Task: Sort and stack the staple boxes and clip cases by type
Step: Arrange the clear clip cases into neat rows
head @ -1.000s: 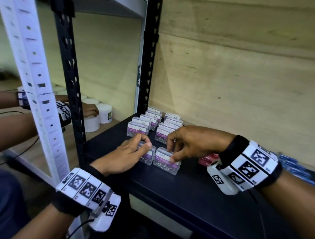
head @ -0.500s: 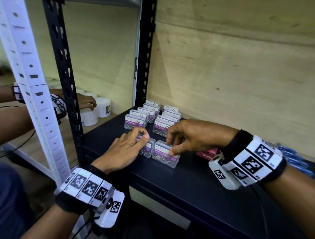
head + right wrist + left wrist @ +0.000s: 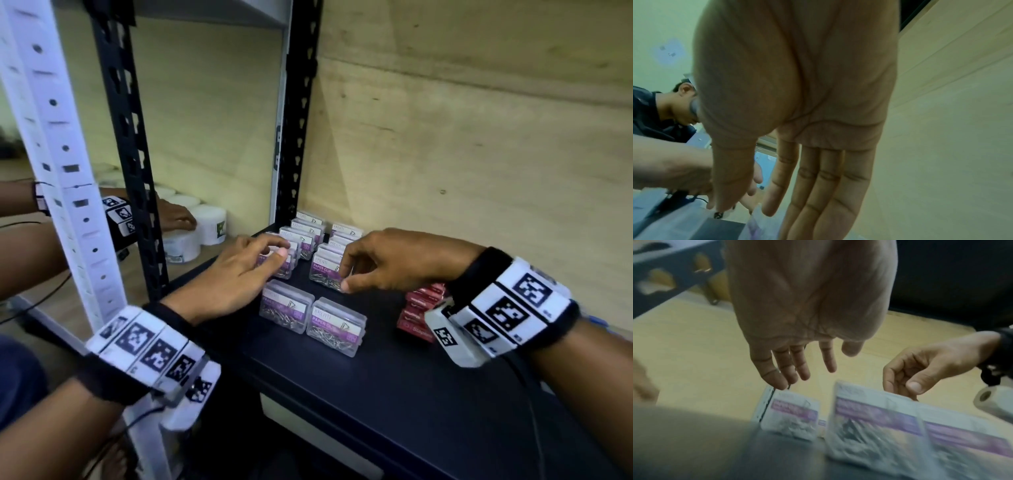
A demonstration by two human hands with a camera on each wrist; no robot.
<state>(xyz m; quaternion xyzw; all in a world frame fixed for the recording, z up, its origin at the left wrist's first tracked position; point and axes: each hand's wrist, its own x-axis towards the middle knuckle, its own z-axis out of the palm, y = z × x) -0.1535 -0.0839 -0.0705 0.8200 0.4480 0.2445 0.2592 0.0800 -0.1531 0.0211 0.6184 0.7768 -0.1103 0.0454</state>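
Observation:
Clear paper clip cases with purple labels stand in two rows [image 3: 310, 228] at the back of the black shelf [image 3: 376, 394]. Two more cases [image 3: 287, 305] [image 3: 337, 325] sit apart in front. My left hand [image 3: 279, 248] reaches over the front case of the left row [image 3: 286, 269], its straight fingers [image 3: 789, 374] touching the case's top edge [image 3: 791, 412]. My right hand [image 3: 344, 274] pinches the front case of the right row [image 3: 323, 274] between thumb and curled fingers [image 3: 898, 386]. Red staple boxes [image 3: 419, 308] are stacked under my right wrist, partly hidden.
A black perforated upright [image 3: 298, 120] and a wooden back panel [image 3: 462, 154] bound the shelf. A white post [image 3: 58, 154] stands at the front left. Another person's hand [image 3: 174, 217] rests on white tubs [image 3: 212, 226] on the neighbouring shelf.
Both hands have let go of the two front clip cases and moved back to the front cases of the two rows. The two front cases now stand free.

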